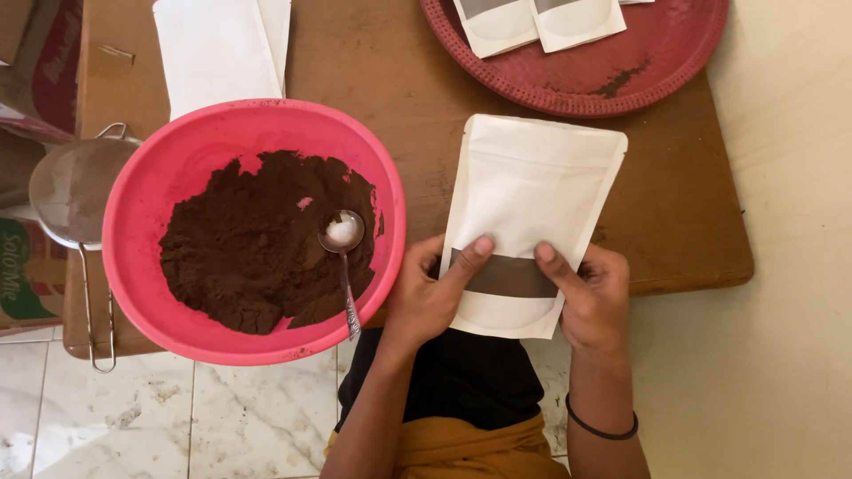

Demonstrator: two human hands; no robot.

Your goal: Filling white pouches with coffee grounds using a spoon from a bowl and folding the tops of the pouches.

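I hold a white stand-up pouch [531,191] with a dark window strip over the near edge of a low wooden table [674,204]. My left hand [428,293] grips its lower left side, thumb pressed on the strip. My right hand [590,293] grips the lower right side, thumb on the strip too. To the left sits a pink bowl [177,151] holding a heap of dark brown powder [244,248]. A metal spoon [344,253] rests in the bowl, its handle leaning over the rim near my left hand.
A round red tray [657,75] at the far right holds two more white pouches [537,22]. A stack of flat white pouches [222,49] lies behind the bowl. A metal sieve [71,191] hangs off the table's left edge beside cardboard boxes. Marble floor lies below.
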